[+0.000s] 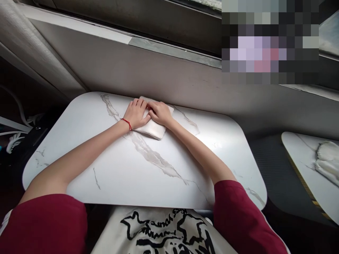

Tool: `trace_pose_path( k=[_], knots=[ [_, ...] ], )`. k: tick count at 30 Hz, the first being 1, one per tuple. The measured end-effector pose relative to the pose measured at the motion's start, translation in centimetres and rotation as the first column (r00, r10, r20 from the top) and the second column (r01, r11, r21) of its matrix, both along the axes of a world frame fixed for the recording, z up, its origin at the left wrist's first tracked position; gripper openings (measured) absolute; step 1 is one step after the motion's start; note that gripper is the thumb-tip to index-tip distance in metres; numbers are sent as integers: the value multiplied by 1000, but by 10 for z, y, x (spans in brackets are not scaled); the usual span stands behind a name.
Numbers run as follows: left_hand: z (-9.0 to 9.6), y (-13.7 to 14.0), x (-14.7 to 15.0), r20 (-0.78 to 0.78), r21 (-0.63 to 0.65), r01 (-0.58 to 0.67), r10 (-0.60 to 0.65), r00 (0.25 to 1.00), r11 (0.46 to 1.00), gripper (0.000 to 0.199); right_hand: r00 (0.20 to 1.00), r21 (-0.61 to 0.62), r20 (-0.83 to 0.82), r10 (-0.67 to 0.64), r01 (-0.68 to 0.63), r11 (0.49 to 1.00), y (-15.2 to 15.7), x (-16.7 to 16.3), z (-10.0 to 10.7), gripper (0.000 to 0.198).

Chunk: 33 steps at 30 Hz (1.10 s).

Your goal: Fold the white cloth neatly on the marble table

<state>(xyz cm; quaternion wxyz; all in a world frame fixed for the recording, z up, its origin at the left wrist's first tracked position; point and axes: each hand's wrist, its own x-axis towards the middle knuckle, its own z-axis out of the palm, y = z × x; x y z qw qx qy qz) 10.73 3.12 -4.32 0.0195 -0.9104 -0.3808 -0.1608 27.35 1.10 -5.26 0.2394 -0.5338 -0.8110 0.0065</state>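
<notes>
A folded white cloth (153, 127) lies on the white marble-patterned table (113, 169), close to its far edge. My left hand (136, 113), with a red string bracelet (126, 122) at the wrist, grips the cloth's left side, its thumb across the top. On the upper right part of the cloth, my right hand (160, 112) has its fingers curled and pressed down. The two hands nearly meet at the fingertips. Parts of the cloth are hidden under both palms.
A wall panel (169, 76) rises right behind the table. White cables (16, 139) hang by a dark box at the left. To the right stands a second marble-patterned table (302, 151) bearing a crumpled whitish cloth (328, 160). A blurred patch covers the upper right.
</notes>
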Motion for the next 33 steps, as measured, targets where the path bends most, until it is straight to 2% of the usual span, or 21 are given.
trace_pose_path(
  k=[5, 10, 14, 20, 25, 29, 33],
  knots=[
    [0, 15, -10, 28, 7, -109, 109, 994, 994, 33, 1000, 2, -31, 0, 0, 1000, 27, -13, -1, 13],
    [2, 4, -15, 38, 29, -110, 109, 993, 993, 31, 997, 23, -74, -37, 39, 999, 12, -19, -5, 12],
    [3, -29, -23, -7, 30, -85, 85, 996, 996, 32, 995, 18, -96, -2, 4, 1000, -24, -26, -8, 16],
    [9, -94, -47, -56, 17, -96, 97, 994, 995, 29, 996, -34, -82, 42, -45, 998, -87, -49, -2, 20],
    [16, -144, -84, -139, 10, -146, 146, 979, 989, 34, 980, -75, -32, 199, -201, 977, -128, -78, 6, 24],
    [22, -175, -121, -156, 2, -178, 176, 972, 984, 37, 943, -74, 3, 334, -333, 940, -145, -107, 7, 26],
    [29, -190, -146, -208, 23, -248, 247, 947, 969, 37, 899, -85, 20, 437, -434, 897, -142, -135, 11, 27]
  ],
)
